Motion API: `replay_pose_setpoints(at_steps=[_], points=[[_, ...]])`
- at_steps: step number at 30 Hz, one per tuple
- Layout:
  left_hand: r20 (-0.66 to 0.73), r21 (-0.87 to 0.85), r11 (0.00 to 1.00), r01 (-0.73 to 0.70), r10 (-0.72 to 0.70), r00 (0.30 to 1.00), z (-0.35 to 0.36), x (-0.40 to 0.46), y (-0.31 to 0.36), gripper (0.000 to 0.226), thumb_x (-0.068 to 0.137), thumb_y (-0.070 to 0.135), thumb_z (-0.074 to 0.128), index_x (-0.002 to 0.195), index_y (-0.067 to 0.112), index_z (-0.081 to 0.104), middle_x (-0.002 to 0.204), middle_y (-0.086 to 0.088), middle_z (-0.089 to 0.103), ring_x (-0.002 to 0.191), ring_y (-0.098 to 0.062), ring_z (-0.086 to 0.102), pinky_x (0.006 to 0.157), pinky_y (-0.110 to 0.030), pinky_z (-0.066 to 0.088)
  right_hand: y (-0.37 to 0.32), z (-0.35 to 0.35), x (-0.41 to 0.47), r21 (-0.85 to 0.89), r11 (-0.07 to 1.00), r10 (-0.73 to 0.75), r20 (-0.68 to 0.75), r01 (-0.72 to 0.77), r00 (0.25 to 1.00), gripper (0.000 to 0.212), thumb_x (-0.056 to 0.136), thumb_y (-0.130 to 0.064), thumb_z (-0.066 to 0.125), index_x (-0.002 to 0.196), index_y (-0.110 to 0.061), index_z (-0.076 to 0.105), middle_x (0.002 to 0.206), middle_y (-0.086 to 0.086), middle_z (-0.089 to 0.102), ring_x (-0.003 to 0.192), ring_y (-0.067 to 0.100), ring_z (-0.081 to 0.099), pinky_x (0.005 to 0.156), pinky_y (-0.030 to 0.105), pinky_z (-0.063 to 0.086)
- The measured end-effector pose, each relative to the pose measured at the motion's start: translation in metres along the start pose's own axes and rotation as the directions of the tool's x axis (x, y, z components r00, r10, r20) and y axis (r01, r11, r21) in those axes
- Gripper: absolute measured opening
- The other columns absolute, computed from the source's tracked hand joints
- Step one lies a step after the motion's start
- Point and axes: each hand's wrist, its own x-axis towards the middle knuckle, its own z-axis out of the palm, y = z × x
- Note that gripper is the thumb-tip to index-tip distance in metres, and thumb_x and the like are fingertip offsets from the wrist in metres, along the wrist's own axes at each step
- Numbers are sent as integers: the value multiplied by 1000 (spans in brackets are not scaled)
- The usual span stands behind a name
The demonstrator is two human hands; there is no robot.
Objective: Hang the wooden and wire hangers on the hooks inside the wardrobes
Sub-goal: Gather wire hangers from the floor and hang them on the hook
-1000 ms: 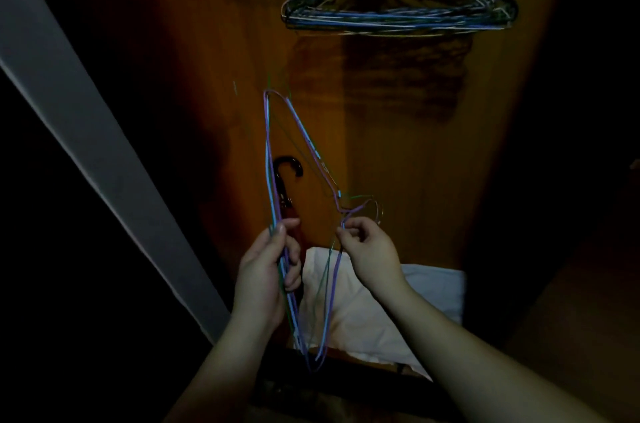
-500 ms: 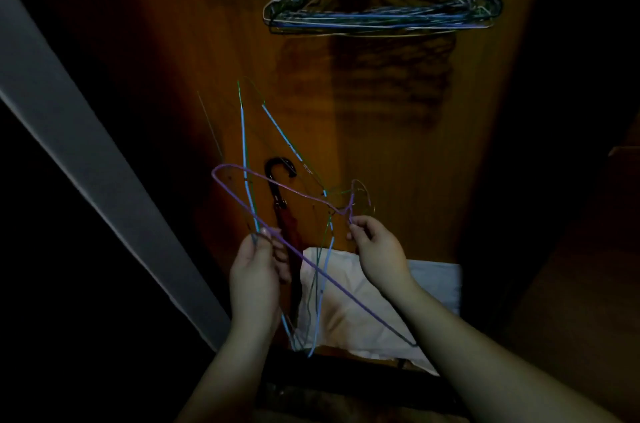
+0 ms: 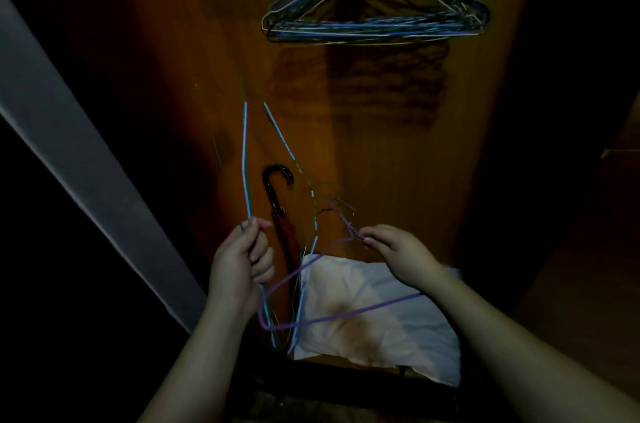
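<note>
I look into a dim wooden wardrobe. My left hand (image 3: 242, 266) grips a small bunch of blue and green wire hangers (image 3: 245, 159), held upright on their side. My right hand (image 3: 394, 247) pinches the neck of a purple wire hanger (image 3: 346, 313), which lies swung down and to the right, its wide end low over the cloth. Its hook still tangles with the hooks of the bunch near the middle. High on the back panel, a thick bundle of wire hangers (image 3: 375, 24) hangs from a hook whose top is out of view.
A black-handled umbrella (image 3: 277, 194) leans against the wardrobe back panel (image 3: 398, 145) behind the hangers. A white stained cloth (image 3: 374, 315) lies on the wardrobe floor. A pale grey door edge (image 3: 76, 159) slants across the left. The right side is dark.
My right hand has pulled the purple hanger out of the bunch and swung it down and right. My left hand keeps the other hangers upright. The view has shifted slightly.
</note>
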Motion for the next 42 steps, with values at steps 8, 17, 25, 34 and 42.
replay_pose_setpoints(at_steps=[8, 17, 25, 34, 42], points=[[15, 40, 997, 66, -66, 998, 10, 14, 10, 27, 103, 22, 37, 84, 10, 53, 46, 5, 24, 32, -3, 17, 40, -14, 6, -3, -27, 22, -144, 960, -222, 132, 240, 966, 25, 97, -21, 54, 116, -18, 69, 106, -11, 62, 101, 9, 54, 92, 27, 42], [-15, 85, 982, 169, -168, 986, 21, 18, 2, 24, 101, 25, 44, 84, 11, 55, 48, 5, 27, 32, -2, 19, 34, -11, 10, -15, -57, 45, -140, 945, -306, -53, 296, 951, 24, 95, -10, 58, 117, -10, 69, 105, -7, 63, 103, 12, 56, 93, 24, 41], [41, 193, 959, 208, -220, 975, 23, 3, -3, 22, 92, 25, 55, 85, 4, 56, 44, 1, 40, 28, -4, 24, 32, -12, 15, -1, -73, 65, -152, 974, -202, -244, 168, 949, 25, 95, -9, 60, 118, -9, 69, 109, 4, 68, 107, 16, 57, 93, 19, 38], [-16, 314, 940, 130, -132, 991, 36, -1, 1, 19, 92, 20, 58, 91, 2, 65, 49, 2, 39, 32, -5, 26, 36, -14, 13, -4, -65, 76, -249, 967, -157, -406, 56, 900, 22, 93, -18, 64, 112, -13, 71, 112, 6, 67, 108, 27, 58, 90, 29, 39], [-31, 335, 940, 68, -61, 998, 45, -7, -11, 16, 94, 19, 59, 85, 7, 65, 50, 2, 32, 38, -8, 25, 38, -16, 15, -63, -41, 77, 464, 810, 467, -136, -360, 874, 28, 97, -41, 53, 104, -15, 58, 93, 3, 68, 85, 18, 64, 77, 36, 52]])
